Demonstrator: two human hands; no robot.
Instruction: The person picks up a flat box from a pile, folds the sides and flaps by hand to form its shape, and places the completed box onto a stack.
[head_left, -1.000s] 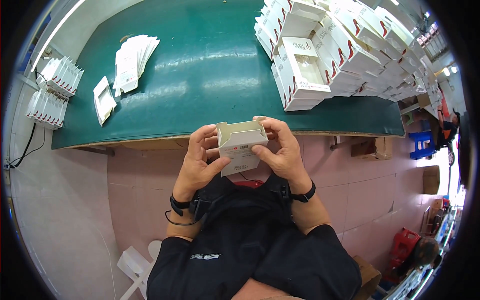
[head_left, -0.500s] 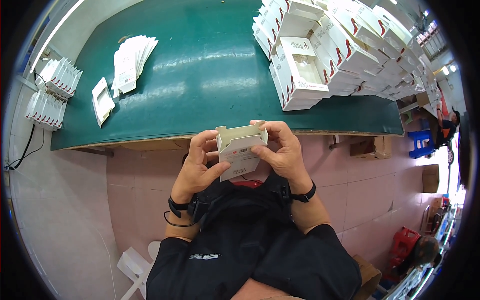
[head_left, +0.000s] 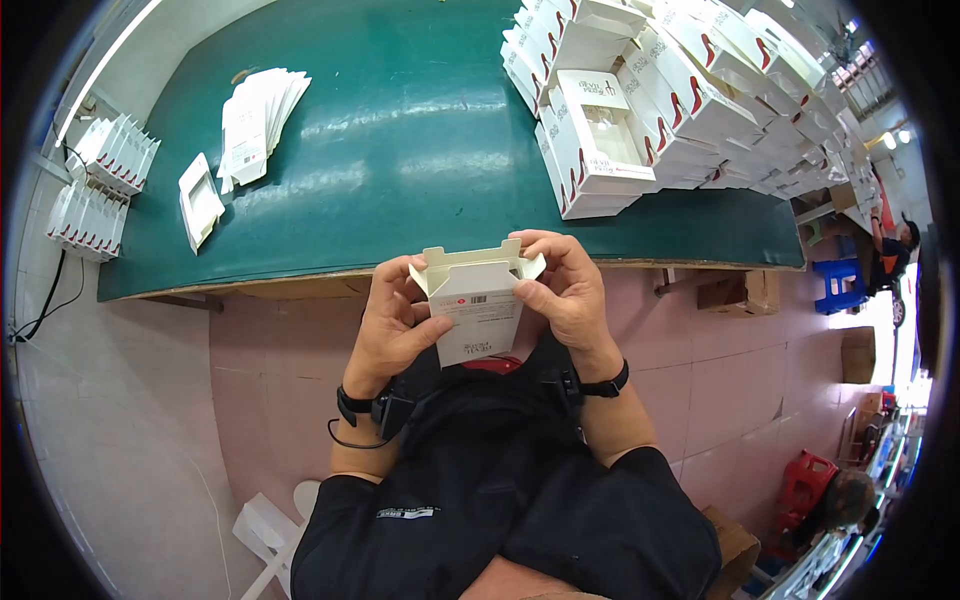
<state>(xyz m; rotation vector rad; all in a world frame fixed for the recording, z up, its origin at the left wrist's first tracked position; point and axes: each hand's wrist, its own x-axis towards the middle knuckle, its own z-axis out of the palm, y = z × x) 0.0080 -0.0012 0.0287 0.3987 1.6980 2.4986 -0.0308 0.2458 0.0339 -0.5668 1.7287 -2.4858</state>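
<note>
While held near green table (head_left: 400, 140) edge, white cardboard carton (head_left: 477, 300) (flaps open): left hand (head_left: 395, 320), right hand (head_left: 565, 290) fingers curled round sides.

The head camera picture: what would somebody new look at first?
First, the small white carton in the middle, held in front of the table edge by the left hand and the right hand, its top flaps open. Next, the big heap of folded white boxes at the far right of the green table.

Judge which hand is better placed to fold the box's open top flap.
Probably the right hand: its fingertips sit at the white carton top flap corner, while the left hand wraps the carton's side, steadying it.
</note>
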